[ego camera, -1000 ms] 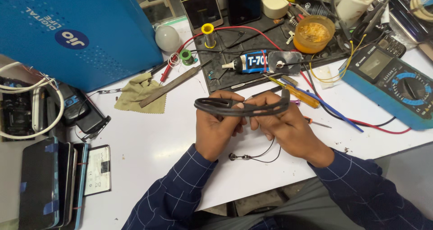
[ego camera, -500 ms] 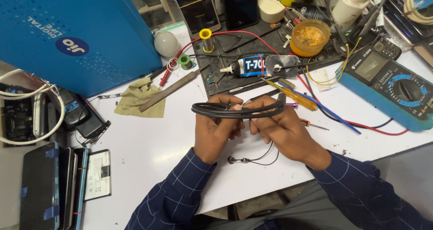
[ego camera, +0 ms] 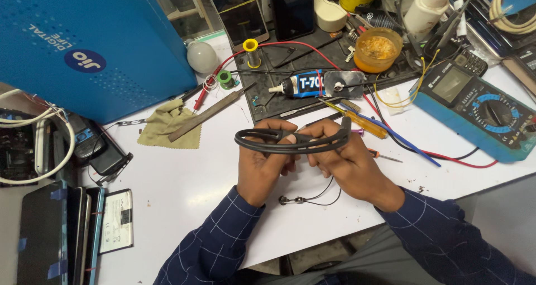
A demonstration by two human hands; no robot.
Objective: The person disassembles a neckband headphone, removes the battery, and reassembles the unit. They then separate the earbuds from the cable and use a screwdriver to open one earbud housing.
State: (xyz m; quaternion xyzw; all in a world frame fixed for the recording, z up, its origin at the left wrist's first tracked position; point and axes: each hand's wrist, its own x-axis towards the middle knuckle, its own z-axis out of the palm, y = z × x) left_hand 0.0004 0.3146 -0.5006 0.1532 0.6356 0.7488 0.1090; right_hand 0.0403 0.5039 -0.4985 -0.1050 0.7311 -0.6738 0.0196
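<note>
I hold a black curved neckband earphone [ego camera: 262, 140] over the white table [ego camera: 184, 179] with both hands. My left hand [ego camera: 261, 165] grips its left end and my right hand [ego camera: 346, 162] grips its right end, thumbs close together at the middle. Its thin black wires and small earbuds [ego camera: 296, 199] hang down and rest on the table between my wrists. Just beyond my hands lie a yellow-handled screwdriver [ego camera: 357, 120] and a blue-and-black glue tube [ego camera: 304, 85].
A blue multimeter [ego camera: 474, 109] with red and black leads sits at the right. A black work mat [ego camera: 279, 67] holds solder, wire spools and an orange flux tub [ego camera: 378, 49]. A big blue box [ego camera: 84, 45] stands at the left, with a cloth [ego camera: 167, 130], a file and stacked phones [ego camera: 56, 235].
The neckband and both hands sit a little closer to me in view; the grip looks unchanged. The view has shifted slightly.
</note>
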